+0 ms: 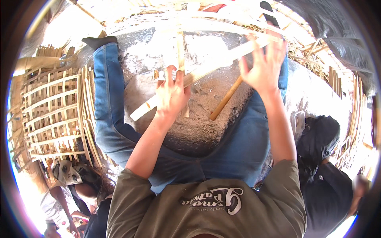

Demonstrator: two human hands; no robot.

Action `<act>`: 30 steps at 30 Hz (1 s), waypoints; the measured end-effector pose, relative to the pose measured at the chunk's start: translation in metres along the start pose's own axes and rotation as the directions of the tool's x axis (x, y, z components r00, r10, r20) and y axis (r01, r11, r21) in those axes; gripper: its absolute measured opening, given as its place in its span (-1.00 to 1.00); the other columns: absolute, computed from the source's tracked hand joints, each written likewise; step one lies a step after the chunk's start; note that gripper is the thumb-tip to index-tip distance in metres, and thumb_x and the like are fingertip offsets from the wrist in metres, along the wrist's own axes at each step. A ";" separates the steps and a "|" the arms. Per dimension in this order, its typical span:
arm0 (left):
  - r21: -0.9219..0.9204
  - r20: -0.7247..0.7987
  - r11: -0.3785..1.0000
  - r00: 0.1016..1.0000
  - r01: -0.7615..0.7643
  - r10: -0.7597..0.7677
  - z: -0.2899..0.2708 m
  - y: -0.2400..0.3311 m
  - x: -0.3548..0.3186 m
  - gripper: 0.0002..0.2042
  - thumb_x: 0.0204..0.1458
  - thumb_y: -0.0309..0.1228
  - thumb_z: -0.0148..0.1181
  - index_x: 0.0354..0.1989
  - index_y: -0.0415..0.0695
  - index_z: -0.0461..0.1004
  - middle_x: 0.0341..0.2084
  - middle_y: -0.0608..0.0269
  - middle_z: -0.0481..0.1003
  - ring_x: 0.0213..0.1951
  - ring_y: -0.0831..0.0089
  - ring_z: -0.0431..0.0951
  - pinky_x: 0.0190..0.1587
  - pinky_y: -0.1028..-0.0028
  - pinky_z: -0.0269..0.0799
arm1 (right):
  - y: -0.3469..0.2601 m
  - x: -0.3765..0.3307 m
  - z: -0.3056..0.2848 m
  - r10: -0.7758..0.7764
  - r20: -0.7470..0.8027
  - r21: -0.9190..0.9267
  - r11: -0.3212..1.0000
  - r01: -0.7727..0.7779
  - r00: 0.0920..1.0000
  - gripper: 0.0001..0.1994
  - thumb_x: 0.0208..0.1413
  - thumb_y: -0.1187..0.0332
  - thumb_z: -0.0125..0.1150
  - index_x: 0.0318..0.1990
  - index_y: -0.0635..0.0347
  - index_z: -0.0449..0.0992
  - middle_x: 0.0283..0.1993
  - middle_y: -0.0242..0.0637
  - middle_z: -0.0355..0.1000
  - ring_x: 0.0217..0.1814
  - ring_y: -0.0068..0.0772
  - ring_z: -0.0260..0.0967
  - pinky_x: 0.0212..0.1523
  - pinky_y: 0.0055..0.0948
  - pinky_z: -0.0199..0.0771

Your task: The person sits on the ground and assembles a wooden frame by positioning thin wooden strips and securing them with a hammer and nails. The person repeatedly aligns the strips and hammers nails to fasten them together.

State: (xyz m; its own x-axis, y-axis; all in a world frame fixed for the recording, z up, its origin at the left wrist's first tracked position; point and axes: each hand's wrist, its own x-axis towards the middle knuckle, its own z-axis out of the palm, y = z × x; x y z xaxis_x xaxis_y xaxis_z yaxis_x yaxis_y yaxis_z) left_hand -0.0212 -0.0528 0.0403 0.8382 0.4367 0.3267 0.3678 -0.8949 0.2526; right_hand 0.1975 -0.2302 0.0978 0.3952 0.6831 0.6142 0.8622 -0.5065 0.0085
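Note:
A long pale bamboo slat (212,67) slants across the floor between my outstretched legs, from near left to far right. My left hand (172,93) is closed round it near its lower end, fingers bent over it. My right hand (265,63), slightly blurred, is over the slat's far end with its fingers apart. Below that hand lies a round brown wooden stick (226,99); its upper end disappears near the thumb. A narrower bamboo strip (180,49) runs straight away from me, passing beneath the slat by my left hand.
Woven bamboo lattice panels (51,107) stand at the left. More bamboo strips lie across the far side. A person in black (325,174) sits at the right, near a clear plastic container (297,121). Other people (71,198) are at the lower left. Dark plastic sheeting (345,43) hangs far right.

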 end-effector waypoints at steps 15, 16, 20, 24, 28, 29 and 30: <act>0.315 -0.161 0.922 0.945 -0.225 0.286 0.022 0.012 -0.018 -0.56 0.00 -0.31 0.36 0.12 0.13 0.49 0.18 0.31 0.34 0.33 0.14 0.21 0.40 -0.47 -0.48 | 0.011 -0.011 0.032 -0.175 0.511 0.007 0.980 0.199 0.842 -0.52 0.21 0.28 0.25 0.31 -0.23 0.43 0.01 -0.23 0.45 0.10 -0.27 0.41 0.20 -0.13 0.32; 0.316 -0.190 0.911 0.923 -0.266 0.335 0.026 0.010 -0.019 -0.56 0.01 -0.32 0.35 0.13 0.13 0.49 0.18 0.31 0.34 0.34 0.14 0.20 0.39 -0.48 -0.47 | 0.019 -0.012 0.032 -0.127 0.488 0.000 0.989 0.146 0.863 -0.52 0.21 0.27 0.26 0.31 -0.25 0.44 -0.01 -0.24 0.45 0.10 -0.27 0.41 0.20 -0.12 0.32; 0.121 -0.098 0.952 0.951 -0.282 0.294 0.027 0.008 -0.019 -0.52 0.00 -0.39 0.34 0.16 0.07 0.45 0.21 0.22 0.30 0.34 0.13 0.17 0.39 -0.44 -0.22 | 0.045 -0.012 0.035 0.054 0.467 -0.012 0.998 -0.055 0.883 -0.54 0.21 0.26 0.25 0.28 -0.24 0.46 -0.02 -0.25 0.45 0.09 -0.24 0.42 0.20 -0.12 0.32; 0.073 -0.013 0.955 0.957 -0.287 0.288 0.020 0.007 -0.014 -0.49 0.00 -0.41 0.34 0.19 0.00 0.41 0.20 0.15 0.28 0.34 0.10 0.18 0.42 -0.26 -0.03 | 0.065 -0.013 0.043 0.126 0.481 -0.009 0.990 -0.139 0.868 -0.55 0.19 0.27 0.27 0.26 -0.20 0.48 -0.05 -0.27 0.45 0.10 -0.20 0.42 0.16 -0.12 0.34; 0.038 0.060 0.953 0.952 -0.302 0.300 0.018 0.007 -0.011 -0.50 0.04 -0.44 0.30 0.20 -0.04 0.39 0.18 0.13 0.27 0.31 0.09 0.22 0.42 -0.11 0.07 | 0.075 -0.018 0.053 0.137 0.481 0.015 0.986 -0.165 0.866 -0.57 0.24 0.28 0.24 0.27 -0.26 0.47 -0.10 -0.29 0.46 0.10 -0.20 0.44 0.15 -0.07 0.34; 0.035 0.079 0.952 0.950 -0.305 0.302 0.018 0.007 -0.011 -0.51 0.05 -0.45 0.29 0.20 -0.05 0.39 0.18 0.13 0.27 0.31 0.09 0.23 0.41 -0.09 0.09 | 0.077 -0.018 0.054 0.143 0.497 0.027 0.983 -0.180 0.856 -0.58 0.25 0.28 0.23 0.26 -0.26 0.48 -0.10 -0.28 0.48 0.08 -0.19 0.45 0.14 -0.08 0.37; 0.019 0.092 0.952 0.948 -0.306 0.303 0.018 0.006 -0.010 -0.52 0.06 -0.45 0.28 0.20 -0.06 0.39 0.18 0.13 0.27 0.29 0.10 0.25 0.40 -0.08 0.10 | 0.078 -0.016 0.053 0.147 0.515 0.038 0.980 -0.194 0.844 -0.59 0.26 0.27 0.23 0.26 -0.27 0.48 -0.10 -0.28 0.49 0.07 -0.19 0.46 0.12 -0.10 0.40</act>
State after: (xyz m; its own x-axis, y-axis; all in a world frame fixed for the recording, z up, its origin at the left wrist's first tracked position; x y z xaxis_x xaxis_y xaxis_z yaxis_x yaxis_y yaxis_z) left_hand -0.0203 -0.0641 0.0217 0.9437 0.1345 0.3023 0.1014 -0.9872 0.1228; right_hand 0.2747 -0.2528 0.0471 0.6238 0.7734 0.1133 0.7806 -0.6091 -0.1402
